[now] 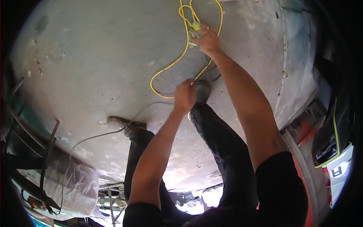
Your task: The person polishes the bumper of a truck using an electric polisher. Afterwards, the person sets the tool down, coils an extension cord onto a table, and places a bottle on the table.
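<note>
A yellow extension cord [152, 81] lies in loops on the floor. My right hand [209, 39] is closed on the clear, yellow-green socket end [194, 27] of that cord. Its fingers partly hide the socket. Nearer my body, my left hand [184, 95] is closed around a cord close to my shoe. The yellow cord meets this hand on both sides. A dark cable [99, 135] also runs up to it from the left, but whether it is in the grip is hidden.
My shoes [203, 90] stand on the worn concrete floor [102, 64]. The dark cable crosses my other shoe and leads toward an orange and black object [36, 204]. A metal frame [49, 155] and plastic sheeting [81, 189] are at left. White and red bodywork [338, 172] is at right.
</note>
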Demonstrator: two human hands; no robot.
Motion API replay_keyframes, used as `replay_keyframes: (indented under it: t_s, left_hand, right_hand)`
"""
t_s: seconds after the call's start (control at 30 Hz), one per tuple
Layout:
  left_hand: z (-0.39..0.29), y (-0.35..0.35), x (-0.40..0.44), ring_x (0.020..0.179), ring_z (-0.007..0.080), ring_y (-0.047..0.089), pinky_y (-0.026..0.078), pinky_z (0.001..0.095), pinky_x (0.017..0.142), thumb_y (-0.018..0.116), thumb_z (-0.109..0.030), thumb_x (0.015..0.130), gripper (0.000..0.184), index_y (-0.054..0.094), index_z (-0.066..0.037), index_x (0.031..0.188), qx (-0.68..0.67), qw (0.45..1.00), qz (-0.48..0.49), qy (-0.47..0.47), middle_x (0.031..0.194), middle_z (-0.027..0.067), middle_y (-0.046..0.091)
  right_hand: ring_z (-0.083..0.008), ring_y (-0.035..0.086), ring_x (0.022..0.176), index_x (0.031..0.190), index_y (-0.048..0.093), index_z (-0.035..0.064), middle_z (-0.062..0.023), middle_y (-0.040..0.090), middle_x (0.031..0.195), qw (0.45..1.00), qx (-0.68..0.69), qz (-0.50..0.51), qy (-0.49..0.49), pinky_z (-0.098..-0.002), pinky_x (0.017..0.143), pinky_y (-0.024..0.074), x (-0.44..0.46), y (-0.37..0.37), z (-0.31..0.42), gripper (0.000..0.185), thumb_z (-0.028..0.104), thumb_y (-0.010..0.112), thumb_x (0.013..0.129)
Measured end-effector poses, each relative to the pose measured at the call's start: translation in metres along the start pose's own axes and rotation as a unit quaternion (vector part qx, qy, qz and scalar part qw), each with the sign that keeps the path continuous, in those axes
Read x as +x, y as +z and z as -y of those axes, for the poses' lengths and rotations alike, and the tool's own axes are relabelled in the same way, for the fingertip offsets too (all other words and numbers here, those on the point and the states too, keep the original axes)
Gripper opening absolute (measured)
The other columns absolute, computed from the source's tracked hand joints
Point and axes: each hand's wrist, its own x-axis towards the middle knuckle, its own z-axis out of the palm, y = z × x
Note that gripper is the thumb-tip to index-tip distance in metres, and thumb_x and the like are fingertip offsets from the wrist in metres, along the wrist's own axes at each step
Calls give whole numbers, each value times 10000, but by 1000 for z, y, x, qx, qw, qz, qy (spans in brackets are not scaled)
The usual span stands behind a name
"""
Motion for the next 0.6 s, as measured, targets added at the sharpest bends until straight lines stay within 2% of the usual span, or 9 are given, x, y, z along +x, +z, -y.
replay_keyframes:
  t_s: [0.03, 0.1, 0.17, 0.23, 0.3, 0.37, 0.43, 0.5, 0.6]
  left_hand:
    - [-7, -2, -34, 748, 333, 705, 546, 432, 733, 607, -122, 929, 385, 621, -28, 1302, -67, 996, -51, 10, 707, 214, 624]
    - [-41, -41, -100, 670, 205, 619, 522, 367, 692, 583, -48, 927, 391, 625, -43, 1316, -155, 985, -2, -73, 702, 135, 568]
    - [-37, -50, -160, 631, 125, 502, 485, 304, 655, 568, -1, 921, 435, 616, -59, 1349, -240, 966, -84, -55, 704, 61, 498]
    - [-70, -89, -212, 624, 146, 530, 482, 326, 630, 569, 0, 921, 443, 611, -61, 1358, -272, 952, -104, -97, 747, 75, 547]
    - [-112, -132, -244, 616, 167, 557, 479, 348, 604, 570, 2, 922, 452, 606, -64, 1367, -304, 935, -127, -134, 790, 89, 596]
    - [-155, -176, -283, 631, 212, 564, 497, 363, 635, 588, -12, 922, 450, 601, -41, 1370, -140, 963, -224, -55, 825, 109, 624]
    - [-180, -207, -317, 649, 302, 617, 523, 417, 662, 662, -111, 925, 448, 609, -20, 1361, -17, 958, -286, -8, 857, 155, 669]
    - [-188, -232, -343, 712, 386, 664, 536, 476, 683, 701, -239, 927, 337, 682, -26, 1187, 88, 941, -309, 109, 905, 193, 696]
    - [-227, -280, -419, 767, 388, 700, 543, 493, 672, 678, -309, 941, 254, 669, -56, 918, 172, 940, -295, -5, 886, 184, 696]
  right_hand:
    - [-412, 514, 1318, 1549, 349, 92, -259, 470, 1440, 1000, -2, 2, -4, -457, 1082, 463, -10, -5, 1, 977, 446, 835, 779]
    - [-393, 542, 1299, 1497, 418, 40, -260, 497, 1433, 992, 93, -74, -39, -444, 1074, 464, -38, -23, 1, 927, 427, 838, 765]
    - [-337, 622, 1201, 1415, 508, -5, -242, 614, 1314, 962, 240, -95, -86, -410, 1017, 489, -60, -43, -5, 849, 422, 834, 757]
    - [-259, 667, 1073, 1339, 585, -11, -202, 702, 1141, 890, 456, 9, -4, -365, 949, 505, -124, -101, 25, 742, 406, 832, 777]
    - [-192, 666, 952, 1309, 608, -10, -129, 721, 1035, 882, 470, -13, -42, -336, 863, 516, -184, -124, 49, 653, 371, 816, 820]
    - [-168, 663, 934, 1308, 605, -6, -109, 716, 1036, 847, 530, 0, -42, -327, 841, 520, -269, -174, 107, 578, 305, 797, 860]
    - [-150, 655, 916, 1314, 601, -8, -82, 709, 1032, 881, 472, 35, -12, -309, 824, 520, -342, -217, 154, 549, 264, 788, 875]
    - [-159, 654, 900, 1302, 604, -19, -86, 706, 1034, 833, 547, 32, -76, -308, 834, 522, -404, -234, 198, 540, 236, 794, 867]
    - [-172, 655, 905, 1287, 621, -18, -91, 697, 1028, 829, 545, 32, -121, -314, 831, 530, -476, -266, 264, 508, 224, 782, 870]
